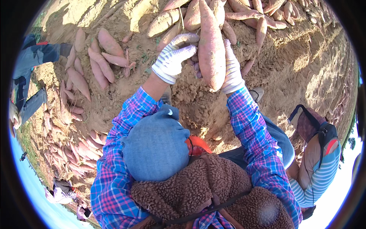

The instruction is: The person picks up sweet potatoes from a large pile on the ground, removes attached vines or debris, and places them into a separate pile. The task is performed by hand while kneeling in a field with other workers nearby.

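A large, pink-skinned sweet potato (pixel 211 54) is held lengthwise in front of me, its blunt end towards me. My right hand (pixel 232 70), in a white knitted glove, grips it along the right side. Purple glove fingertips (pixel 196 68) show past its left edge, apparently my right fingers wrapped behind it. On the other side, my left hand (pixel 177 55) wears a striped white glove; its thumb and fingers are apart and curved, close to the sweet potato's left edge. Whether they touch it is hard to tell. More sweet potatoes (pixel 192 17) lie on the soil just beyond.
Sweet potatoes (pixel 104 57) lie in loose groups at left, with a larger pile (pixel 83 151) at lower left. Dry soil (pixel 191 100) lies beneath my hands. A co-worker in denim (pixel 37 57) reaches in at left. Another person in striped sleeves (pixel 323 174) is at right.
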Demonstrator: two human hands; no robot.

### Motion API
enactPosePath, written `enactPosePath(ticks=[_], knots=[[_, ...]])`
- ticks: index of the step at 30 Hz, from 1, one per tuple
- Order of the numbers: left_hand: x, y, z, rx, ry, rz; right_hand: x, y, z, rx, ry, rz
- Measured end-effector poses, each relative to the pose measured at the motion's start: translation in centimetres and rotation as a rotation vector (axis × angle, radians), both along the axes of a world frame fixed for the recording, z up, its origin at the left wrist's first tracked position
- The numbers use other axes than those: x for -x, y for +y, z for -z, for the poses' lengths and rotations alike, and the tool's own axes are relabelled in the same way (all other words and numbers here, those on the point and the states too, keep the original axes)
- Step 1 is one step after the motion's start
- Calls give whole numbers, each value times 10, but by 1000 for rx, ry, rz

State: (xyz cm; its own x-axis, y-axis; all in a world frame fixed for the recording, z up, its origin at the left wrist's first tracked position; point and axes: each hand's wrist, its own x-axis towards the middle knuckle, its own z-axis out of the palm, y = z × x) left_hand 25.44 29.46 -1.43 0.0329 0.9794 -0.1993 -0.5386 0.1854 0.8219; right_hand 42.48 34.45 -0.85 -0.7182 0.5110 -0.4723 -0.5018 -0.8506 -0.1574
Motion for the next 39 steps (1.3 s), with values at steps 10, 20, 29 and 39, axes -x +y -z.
enactPosePath(ticks=[10,20,29,39], knots=[[-1,0,7,24,54,-68,-10,-2,15,24,139,5],[-14,-2,5,-12,163,-13,3,-10,24,-85,-361,-8],[62,20,63,327,1068,-484,9,-15,21,-1198,-1220,-524],[164,70,63,793,2314,575,-6,-13,57,-1407,-1106,-748]])
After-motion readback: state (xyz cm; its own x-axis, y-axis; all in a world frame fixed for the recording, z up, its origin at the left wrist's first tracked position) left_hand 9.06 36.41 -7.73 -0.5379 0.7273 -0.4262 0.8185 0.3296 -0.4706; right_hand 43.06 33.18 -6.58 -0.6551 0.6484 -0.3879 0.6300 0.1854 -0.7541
